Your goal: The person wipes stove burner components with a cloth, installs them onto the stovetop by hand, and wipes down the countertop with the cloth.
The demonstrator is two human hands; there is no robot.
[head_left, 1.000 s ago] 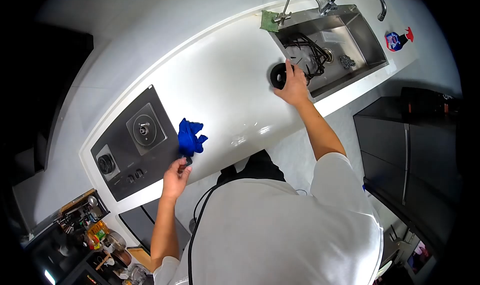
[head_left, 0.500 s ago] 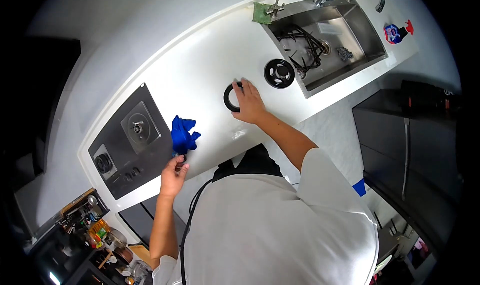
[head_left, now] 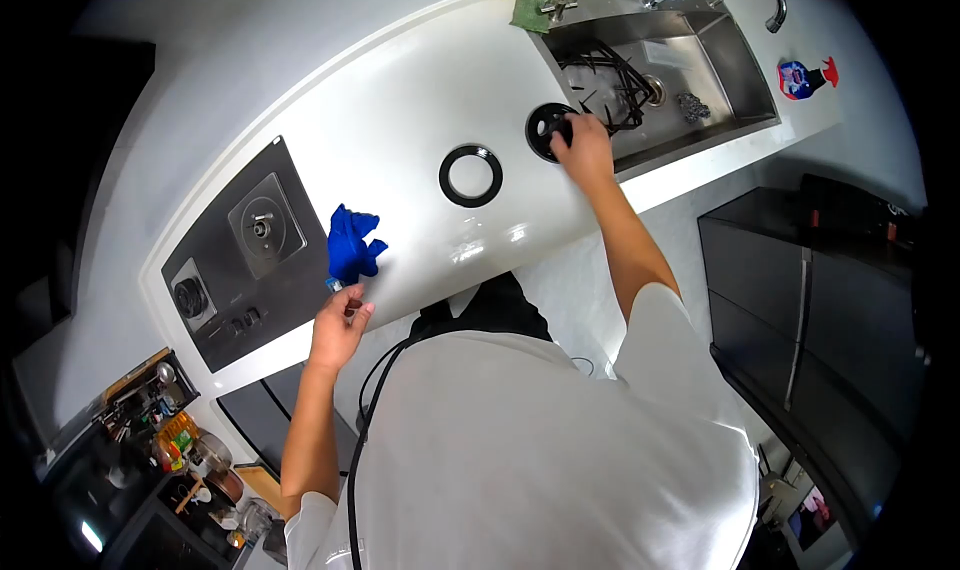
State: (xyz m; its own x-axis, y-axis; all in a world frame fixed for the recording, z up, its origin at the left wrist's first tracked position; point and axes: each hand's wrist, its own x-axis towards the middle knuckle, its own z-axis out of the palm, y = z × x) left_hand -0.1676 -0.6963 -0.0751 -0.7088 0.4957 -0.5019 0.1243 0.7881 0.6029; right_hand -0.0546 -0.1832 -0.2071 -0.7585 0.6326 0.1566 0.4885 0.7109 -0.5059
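My right hand (head_left: 588, 152) is at the black burner disc (head_left: 543, 120), a round part with holes lying on the counter beside the sink. Its fingers are closed at the disc's dark centre and hide part of it. To the left, a black ring (head_left: 444, 178) lies flat on the counter by itself. My left hand (head_left: 338, 328) hovers by the counter's front edge, its thumb apart from loosely bent fingers, with nothing visible in it. Just beyond those fingertips lies a crumpled blue cloth (head_left: 350, 245), next to the gas hob (head_left: 225, 305).
Dark metal pan supports (head_left: 630, 80) and a scouring pad (head_left: 692, 107) are in the steel sink (head_left: 735, 65). A spray bottle (head_left: 797, 80) lies right of it, a green cloth (head_left: 531, 10) at its back left corner. The hob has an uncovered burner (head_left: 262, 227).
My right hand has left the black ring and moved right onto the burner disc. The left hand stays near the blue cloth. The whole view has shifted slightly.
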